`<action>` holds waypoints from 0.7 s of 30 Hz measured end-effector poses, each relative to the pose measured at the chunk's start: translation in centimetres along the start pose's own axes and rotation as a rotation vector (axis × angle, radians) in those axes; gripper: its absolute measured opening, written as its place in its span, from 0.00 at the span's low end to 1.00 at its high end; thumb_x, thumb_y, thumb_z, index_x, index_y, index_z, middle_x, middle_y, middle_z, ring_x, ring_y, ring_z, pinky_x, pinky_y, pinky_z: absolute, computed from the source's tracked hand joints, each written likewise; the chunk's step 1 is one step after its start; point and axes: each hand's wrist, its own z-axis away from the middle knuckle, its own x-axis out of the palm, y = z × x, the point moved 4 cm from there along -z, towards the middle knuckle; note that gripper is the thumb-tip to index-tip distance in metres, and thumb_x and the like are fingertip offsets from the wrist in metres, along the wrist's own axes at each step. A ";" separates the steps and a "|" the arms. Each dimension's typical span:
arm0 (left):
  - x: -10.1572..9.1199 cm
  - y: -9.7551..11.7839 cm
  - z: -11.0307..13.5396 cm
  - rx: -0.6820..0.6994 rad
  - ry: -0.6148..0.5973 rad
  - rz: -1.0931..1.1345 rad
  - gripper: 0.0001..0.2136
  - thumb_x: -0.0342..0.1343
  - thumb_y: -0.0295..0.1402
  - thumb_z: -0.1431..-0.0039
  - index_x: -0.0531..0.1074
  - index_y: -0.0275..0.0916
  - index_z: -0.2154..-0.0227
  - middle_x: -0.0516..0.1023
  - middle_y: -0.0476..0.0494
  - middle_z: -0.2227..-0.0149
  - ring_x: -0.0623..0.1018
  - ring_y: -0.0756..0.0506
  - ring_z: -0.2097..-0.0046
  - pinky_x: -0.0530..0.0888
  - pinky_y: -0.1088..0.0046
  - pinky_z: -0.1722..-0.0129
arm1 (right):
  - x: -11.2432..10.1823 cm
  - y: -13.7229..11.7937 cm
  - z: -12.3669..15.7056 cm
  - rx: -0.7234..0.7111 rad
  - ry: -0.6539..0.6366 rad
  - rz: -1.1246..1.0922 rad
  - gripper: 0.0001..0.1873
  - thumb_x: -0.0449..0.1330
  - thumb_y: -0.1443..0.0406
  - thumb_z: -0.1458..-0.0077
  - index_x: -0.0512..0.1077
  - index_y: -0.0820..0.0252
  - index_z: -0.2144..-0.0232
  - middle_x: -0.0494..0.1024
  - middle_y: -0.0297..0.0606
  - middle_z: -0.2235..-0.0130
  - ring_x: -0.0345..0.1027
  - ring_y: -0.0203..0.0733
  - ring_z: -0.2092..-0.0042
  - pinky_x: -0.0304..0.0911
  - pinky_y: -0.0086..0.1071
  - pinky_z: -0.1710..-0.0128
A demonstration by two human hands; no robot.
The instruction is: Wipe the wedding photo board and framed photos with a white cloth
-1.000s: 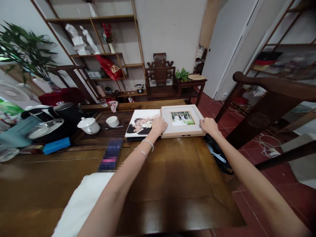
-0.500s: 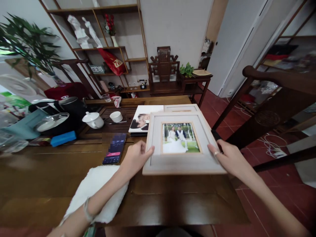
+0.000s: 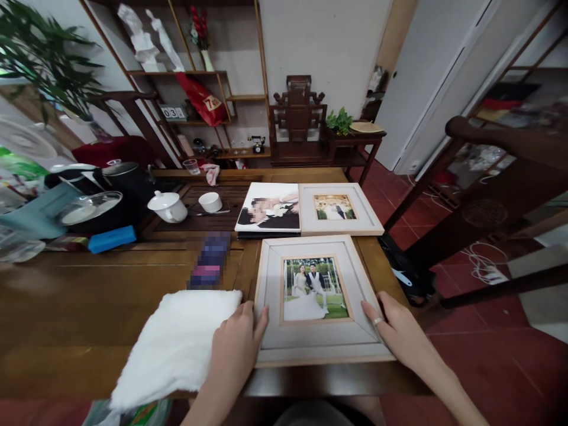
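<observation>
A pale picture frame [image 3: 273, 278] with a photo of two people on a swing lies before me at the table's front edge. My left hand [image 3: 237, 340] grips its left side, thumb on the border. On its right side, my right hand [image 3: 393, 325], with a ring, holds the edge the same way. The fingers beneath the frame are hidden. Just behind it lie a second pale frame [image 3: 368, 216] and a white-bordered photo album or panel [image 3: 270, 204], side by side. A folded white towel [image 3: 177, 343] sits left of my left hand.
The wooden table [image 3: 66, 319] also bears a phone [image 3: 208, 260], a blue block [image 3: 112, 239], a lidded white bowl [image 3: 167, 207], a white cup [image 3: 210, 203] and a dark pot [image 3: 128, 189]. A dark chair [image 3: 483, 207] stands close on the right.
Both hands have brought the frame toward me and lowered it to the table. The second frame behind, largely covered before, now shows fully.
</observation>
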 end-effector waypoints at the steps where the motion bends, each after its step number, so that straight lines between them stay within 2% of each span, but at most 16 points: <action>1: 0.1 0.2 0.0 -0.008 -0.011 -0.068 0.12 0.47 0.42 0.38 0.67 0.43 0.72 0.78 0.40 0.70 0.79 0.38 0.69 0.65 0.69 0.74 | 0.1 0.0 -0.1 -0.008 -0.005 0.013 0.16 0.47 0.52 0.41 0.54 0.49 0.76 0.72 0.36 0.74 0.71 0.50 0.70 0.61 0.37 0.70; 6: 0.0 0.7 -0.2 -0.006 -0.022 -0.196 0.13 0.46 0.42 0.36 0.70 0.42 0.69 0.78 0.40 0.67 0.80 0.37 0.68 0.66 0.69 0.75 | 0.3 0.0 -0.3 -0.041 -0.023 0.078 0.15 0.47 0.53 0.40 0.56 0.50 0.76 0.73 0.37 0.72 0.71 0.49 0.69 0.62 0.37 0.70; 9: 0.0 0.9 -0.4 -0.012 -0.019 -0.196 0.13 0.47 0.41 0.36 0.72 0.41 0.68 0.78 0.39 0.66 0.79 0.37 0.68 0.67 0.68 0.76 | -0.1 -0.3 -0.6 -0.072 -0.018 0.078 0.13 0.49 0.54 0.41 0.61 0.52 0.73 0.75 0.40 0.69 0.72 0.49 0.66 0.64 0.38 0.66; 11: -0.1 1.1 -0.4 -0.010 0.006 -0.178 0.13 0.47 0.40 0.36 0.72 0.41 0.68 0.77 0.38 0.65 0.79 0.37 0.67 0.69 0.67 0.75 | -0.3 -0.6 -1.0 -0.117 0.019 0.017 0.11 0.51 0.55 0.42 0.65 0.55 0.62 0.75 0.43 0.62 0.72 0.49 0.61 0.67 0.40 0.62; 13: -0.5 1.2 0.2 0.020 0.084 -0.126 0.13 0.48 0.41 0.37 0.73 0.41 0.67 0.77 0.37 0.63 0.79 0.37 0.62 0.72 0.65 0.70 | -0.6 -1.0 -1.6 -0.166 0.088 -0.090 0.22 0.54 0.56 0.43 0.60 0.57 0.48 0.72 0.47 0.51 0.71 0.48 0.54 0.69 0.40 0.58; 15: -1.4 1.0 1.3 0.085 0.197 -0.003 0.14 0.48 0.43 0.39 0.74 0.43 0.60 0.76 0.36 0.58 0.77 0.36 0.56 0.74 0.63 0.62 | -0.7 -1.1 -2.5 -0.186 0.161 -0.191 0.31 0.55 0.57 0.45 0.54 0.57 0.41 0.64 0.51 0.43 0.67 0.49 0.47 0.71 0.38 0.62; 17: -2.7 0.1 2.8 0.162 0.285 0.177 0.17 0.45 0.45 0.39 0.72 0.47 0.53 0.75 0.39 0.53 0.76 0.38 0.52 0.73 0.62 0.54 | -0.4 -1.2 -3.6 -0.195 0.188 -0.225 0.30 0.57 0.58 0.46 0.57 0.55 0.41 0.58 0.50 0.38 0.61 0.51 0.41 0.72 0.37 0.64; 18: -3.5 -0.6 3.6 0.195 0.316 0.262 0.18 0.44 0.46 0.39 0.71 0.50 0.52 0.75 0.41 0.52 0.75 0.39 0.51 0.73 0.63 0.52 | -0.2 -1.3 -4.1 -0.214 0.192 -0.218 0.28 0.57 0.58 0.46 0.60 0.55 0.43 0.57 0.48 0.37 0.58 0.52 0.39 0.72 0.39 0.61; 21: -6.1 -4.1 5.9 0.275 0.432 0.358 0.15 0.45 0.45 0.39 0.72 0.54 0.54 0.76 0.46 0.52 0.76 0.40 0.51 0.73 0.63 0.50 | 0.3 -1.5 -5.2 -0.320 0.212 -0.190 0.21 0.56 0.61 0.45 0.68 0.56 0.48 0.58 0.47 0.37 0.55 0.52 0.37 0.63 0.48 0.45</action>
